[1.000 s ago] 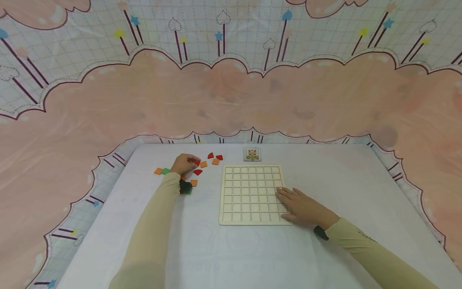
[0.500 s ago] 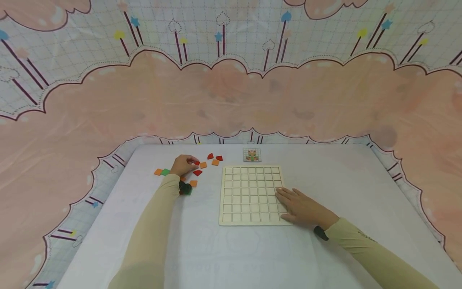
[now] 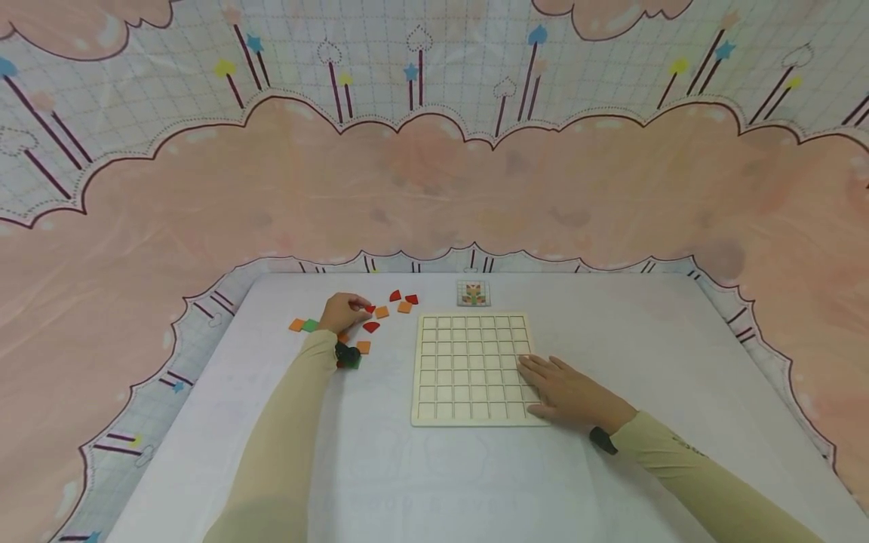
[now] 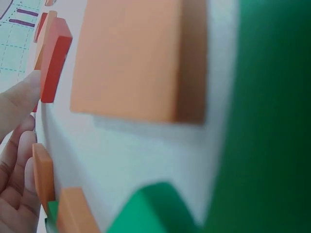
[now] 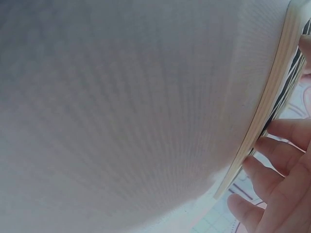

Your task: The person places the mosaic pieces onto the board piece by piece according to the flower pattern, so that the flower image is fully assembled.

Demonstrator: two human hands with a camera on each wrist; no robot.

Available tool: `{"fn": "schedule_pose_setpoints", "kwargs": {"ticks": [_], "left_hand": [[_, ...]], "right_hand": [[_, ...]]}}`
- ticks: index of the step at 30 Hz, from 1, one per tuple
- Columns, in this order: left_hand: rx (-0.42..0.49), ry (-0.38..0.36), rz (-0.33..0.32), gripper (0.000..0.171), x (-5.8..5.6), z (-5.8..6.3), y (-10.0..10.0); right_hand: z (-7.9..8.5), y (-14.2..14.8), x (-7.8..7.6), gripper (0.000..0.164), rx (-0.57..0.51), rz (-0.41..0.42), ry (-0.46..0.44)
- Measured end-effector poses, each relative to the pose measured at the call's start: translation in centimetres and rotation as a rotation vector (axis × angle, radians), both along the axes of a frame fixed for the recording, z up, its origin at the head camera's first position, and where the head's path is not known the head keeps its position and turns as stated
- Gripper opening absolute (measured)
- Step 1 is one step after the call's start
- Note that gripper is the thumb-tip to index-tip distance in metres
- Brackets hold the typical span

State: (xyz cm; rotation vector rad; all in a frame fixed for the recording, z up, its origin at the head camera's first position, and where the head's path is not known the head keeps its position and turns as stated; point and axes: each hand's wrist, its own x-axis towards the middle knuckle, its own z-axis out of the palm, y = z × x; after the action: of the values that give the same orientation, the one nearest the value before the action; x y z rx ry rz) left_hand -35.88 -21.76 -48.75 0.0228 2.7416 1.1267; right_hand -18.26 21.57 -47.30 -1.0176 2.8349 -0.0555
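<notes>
My left hand point(image 3: 342, 313) is among the loose tiles at the table's left, its thumb and fingertips pinching a small red tile point(image 3: 370, 309) that they partly cover. Just in front of it lies a red quarter-round tile point(image 3: 371, 326), with an orange square tile point(image 3: 382, 311) to the right. In the left wrist view the thumb point(image 4: 24, 99) is partly behind a red tile point(image 4: 54, 60). On the right edge of a pale wooden grid board point(image 3: 471, 369) rests my right hand point(image 3: 570, 388), fingers extended. The right wrist view shows its fingertips by the board's side point(image 5: 262, 107).
Behind the board lies a small card point(image 3: 473, 293) with a flower-like pattern. More red tiles point(image 3: 395, 296) and an orange tile point(image 3: 404, 307) are left of it. A green tile point(image 3: 310, 325) lies left of my left wrist. White cloth point(image 3: 434, 483) covers the table.
The head view has shifted very slightly. Both hands stay in place, the left at the red tile and the right on the board.
</notes>
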Motion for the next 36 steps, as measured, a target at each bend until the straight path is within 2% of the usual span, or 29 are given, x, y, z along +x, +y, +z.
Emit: {"fn": "schedule_pose_setpoints", "kwargs": {"ticks": [5, 12, 21, 28, 36], "left_hand": [[0.003, 0.023, -0.009, 0.027, 0.0, -0.2, -0.1], [0.052, 0.081, -0.006, 0.027, -0.1, -0.3, -0.5], [0.107, 0.205, -0.009, 0.028, 0.6, 0.8, 0.0], [0.163, 0.265, -0.067, 0.03, 1.4, 2.2, 2.3], [0.182, 0.245, -0.096, 0.026, 2.4, 3.7, 6.0]], "right_hand": [[-0.3, 0.1, 0.0, 0.07, 0.004, 0.009, 0.016], [-0.4, 0.3, -0.1, 0.07, 0.003, 0.02, 0.031], [-0.1, 0.1, 0.1, 0.07, -0.004, 0.011, 0.018], [-0.2, 0.3, 0.1, 0.07, -0.006, 0.022, 0.037], [-0.1, 0.3, 0.1, 0.07, -0.014, 0.023, 0.027]]}}
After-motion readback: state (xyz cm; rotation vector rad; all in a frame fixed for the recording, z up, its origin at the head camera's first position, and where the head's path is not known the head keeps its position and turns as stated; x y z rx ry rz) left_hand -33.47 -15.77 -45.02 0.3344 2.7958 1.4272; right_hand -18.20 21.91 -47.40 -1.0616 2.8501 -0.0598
